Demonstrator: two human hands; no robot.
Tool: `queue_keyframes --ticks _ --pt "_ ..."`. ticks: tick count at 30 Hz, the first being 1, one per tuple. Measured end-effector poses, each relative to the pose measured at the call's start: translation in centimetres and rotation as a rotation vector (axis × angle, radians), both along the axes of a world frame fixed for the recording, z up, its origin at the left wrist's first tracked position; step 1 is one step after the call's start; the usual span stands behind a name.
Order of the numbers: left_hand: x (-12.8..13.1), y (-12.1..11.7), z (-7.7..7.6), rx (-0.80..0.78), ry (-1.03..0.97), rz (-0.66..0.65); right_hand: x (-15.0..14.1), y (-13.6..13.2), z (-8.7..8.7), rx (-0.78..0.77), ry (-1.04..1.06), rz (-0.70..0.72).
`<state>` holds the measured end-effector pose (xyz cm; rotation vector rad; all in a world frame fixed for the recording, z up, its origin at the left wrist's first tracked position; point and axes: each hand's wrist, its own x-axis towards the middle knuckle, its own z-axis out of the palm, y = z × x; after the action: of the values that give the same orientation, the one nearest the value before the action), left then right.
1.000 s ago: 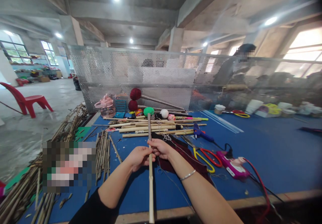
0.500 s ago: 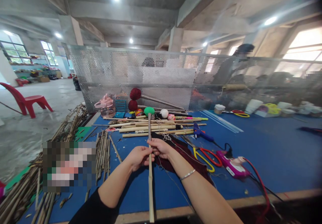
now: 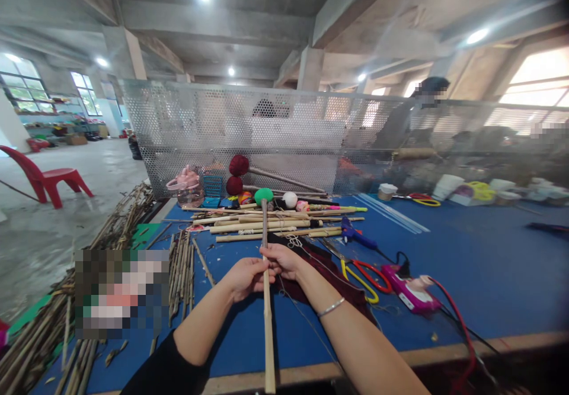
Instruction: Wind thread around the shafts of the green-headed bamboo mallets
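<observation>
Both hands grip one long stick (image 3: 268, 330), pale bamboo toward me and wrapped in grey cord farther up, with a green ball (image 3: 264, 196) at its far end. My left hand (image 3: 246, 278) closes on the stick from the left, thumb and fingers pinching it. From the right, my right hand (image 3: 283, 260) pinches it slightly farther up, fingertips touching or close to the left ones. A thin grey cord (image 3: 306, 318) trails from the hands toward the table's front edge. Dark red cloth (image 3: 329, 276) lies under my right forearm.
Bamboo sticks (image 3: 267, 225) lie across the blue table (image 3: 466, 265) beyond my hands. Thin twigs (image 3: 180, 273) are at left. Right of me are scissors (image 3: 371, 273), a blue glue gun (image 3: 355, 235) and a magenta power strip (image 3: 413, 294). A perforated metal screen (image 3: 186, 122) stands behind.
The stick's near end has shifted very slightly to the right, and the stick may have turned a little. Both hands stay in nearly the same place on it.
</observation>
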<state>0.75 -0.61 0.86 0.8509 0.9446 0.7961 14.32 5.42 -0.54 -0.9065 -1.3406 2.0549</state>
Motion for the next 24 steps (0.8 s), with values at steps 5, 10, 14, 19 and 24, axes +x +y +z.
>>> queue_keyframes --ticks 5,10,14,19,24 --pt "0.0 0.1 -0.8 0.097 0.260 0.054 -0.5 0.1 -0.4 0.053 -0.075 -0.018" --pt "0.2 0.1 -0.8 0.176 0.319 0.130 -0.6 0.3 -0.7 0.056 -0.040 -0.029" --pt "0.3 -0.1 0.1 0.033 0.058 0.055 0.0 0.2 -0.2 -0.010 0.010 -0.010" --pt "0.0 0.1 -0.5 0.017 0.090 -0.004 -0.2 0.0 -0.1 0.015 -0.026 -0.019" --pt "0.2 0.1 -1.1 0.183 0.337 0.134 -0.6 0.1 -0.4 0.054 -0.062 -0.035"
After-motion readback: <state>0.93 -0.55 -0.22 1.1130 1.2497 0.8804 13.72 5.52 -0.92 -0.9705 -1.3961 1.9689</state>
